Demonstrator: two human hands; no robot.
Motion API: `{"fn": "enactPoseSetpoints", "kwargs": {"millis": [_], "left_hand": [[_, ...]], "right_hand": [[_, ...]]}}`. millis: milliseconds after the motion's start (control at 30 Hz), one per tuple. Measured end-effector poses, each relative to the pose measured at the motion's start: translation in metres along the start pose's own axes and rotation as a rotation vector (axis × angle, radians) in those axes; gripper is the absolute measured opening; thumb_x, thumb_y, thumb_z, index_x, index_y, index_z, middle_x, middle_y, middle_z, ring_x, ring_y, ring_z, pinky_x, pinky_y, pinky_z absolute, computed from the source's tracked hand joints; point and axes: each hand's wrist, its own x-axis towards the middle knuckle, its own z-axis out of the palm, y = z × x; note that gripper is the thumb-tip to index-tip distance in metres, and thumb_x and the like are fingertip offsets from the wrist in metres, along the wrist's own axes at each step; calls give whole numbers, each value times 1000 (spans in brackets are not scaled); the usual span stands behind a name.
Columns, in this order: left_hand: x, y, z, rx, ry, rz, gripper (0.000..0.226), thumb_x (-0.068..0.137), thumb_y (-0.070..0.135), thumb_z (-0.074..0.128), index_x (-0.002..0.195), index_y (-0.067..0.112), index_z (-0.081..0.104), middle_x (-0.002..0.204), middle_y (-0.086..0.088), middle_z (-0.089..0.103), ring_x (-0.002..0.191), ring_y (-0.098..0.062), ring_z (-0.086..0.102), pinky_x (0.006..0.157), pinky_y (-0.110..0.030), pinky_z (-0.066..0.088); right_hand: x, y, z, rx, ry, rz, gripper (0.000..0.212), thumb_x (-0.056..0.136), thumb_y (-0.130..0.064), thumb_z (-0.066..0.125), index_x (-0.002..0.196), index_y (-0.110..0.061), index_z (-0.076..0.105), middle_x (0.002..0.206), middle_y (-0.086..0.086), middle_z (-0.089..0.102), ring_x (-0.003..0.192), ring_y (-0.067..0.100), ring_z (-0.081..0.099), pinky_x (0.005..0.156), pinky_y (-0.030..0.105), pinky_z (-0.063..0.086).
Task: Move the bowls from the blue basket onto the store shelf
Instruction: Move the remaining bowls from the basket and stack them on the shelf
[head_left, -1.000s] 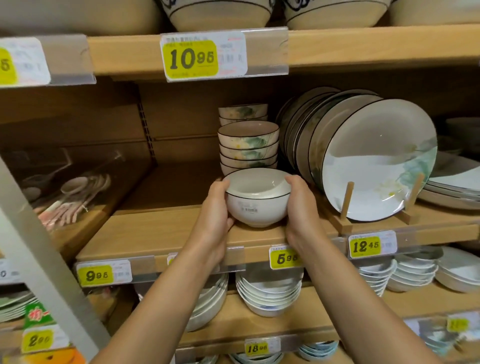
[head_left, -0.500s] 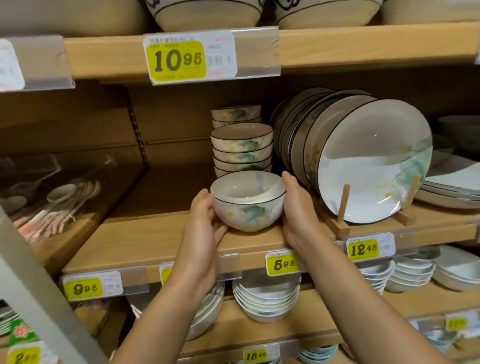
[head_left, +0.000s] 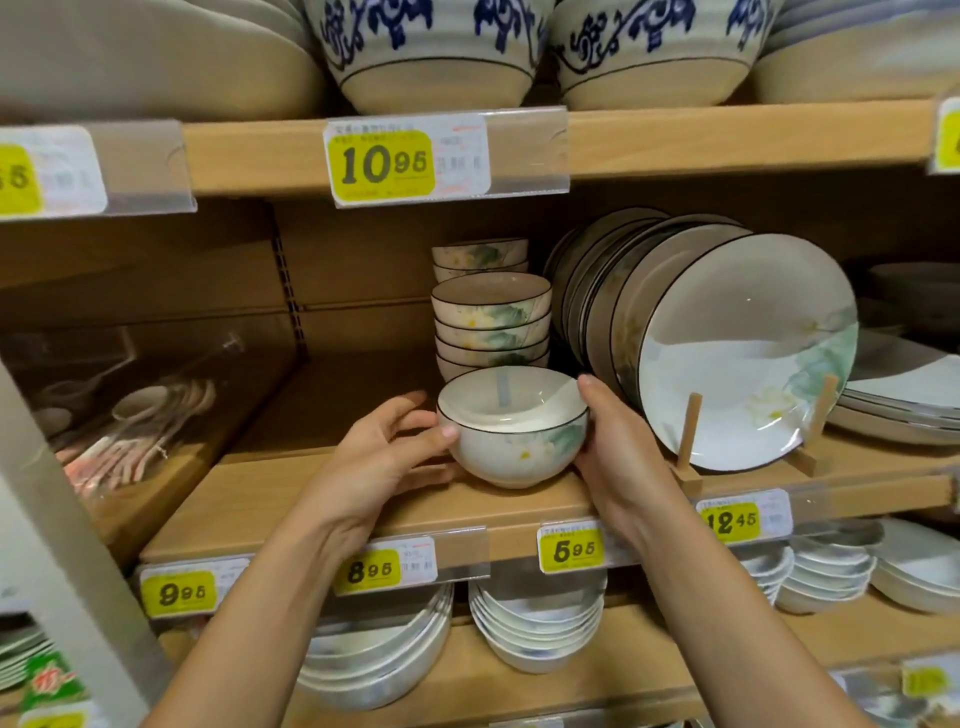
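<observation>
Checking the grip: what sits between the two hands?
One small bowl, gripped by the left hand and right hand from either side; the head view shows it.

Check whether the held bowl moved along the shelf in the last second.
No. The bowl stays up-left of the 5.95 tag, before the bowl stack; it only turned, leaf print now facing front.

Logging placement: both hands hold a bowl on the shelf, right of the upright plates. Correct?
No. The head view shows the bowl left of the upright plates; the left hand and right hand do hold it on the shelf.
</observation>
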Motion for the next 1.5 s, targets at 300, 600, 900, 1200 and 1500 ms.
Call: {"fn": "enactPoseSetpoints", "kwargs": {"millis": [300, 600, 900, 1200, 1500], "left_hand": [[-12, -3, 12, -108, -36, 105, 84, 67, 22, 77, 142, 23, 39, 125, 11, 65, 105, -9, 67, 79, -31, 58], [20, 53, 37, -165, 162, 497, 32, 102, 14, 40, 132, 23, 47, 125, 5, 62, 111, -4, 62, 93, -27, 52], [107, 80, 43, -41, 289, 337, 45, 99, 42, 43, 139, 20, 47, 137, 0, 54, 122, -17, 52, 108, -36, 38], [130, 70, 43, 138, 229, 325, 50, 102, 46, 30, 140, 17, 45, 141, -6, 52, 128, -21, 48, 114, -41, 32], [144, 63, 48, 89, 279, 244, 50, 102, 44, 31, 141, 16, 42, 142, -11, 48, 128, -26, 48, 113, -44, 33]], "right_hand": [[-27, -12, 0, 166, -107, -63, 47, 96, -30, 50, 141, -16, 46, 134, 1, 60, 122, 14, 57, 108, 40, 42], [-13, -74, 43, -53, -117, -446, 43, 87, -39, 58, 123, -16, 56, 116, -3, 69, 112, 11, 63, 98, 34, 50], [64, -92, 73, -221, 59, -507, 51, 98, -39, 49, 146, -24, 39, 146, 3, 48, 132, 21, 46, 111, 45, 37], [94, -73, 71, -348, 74, -484, 49, 101, -40, 39, 147, -23, 37, 147, 3, 45, 133, 22, 43, 111, 37, 34], [107, -59, 66, -433, 84, -466, 51, 101, -45, 35, 148, -23, 34, 147, 3, 45, 134, 23, 43, 112, 39, 33]]}}
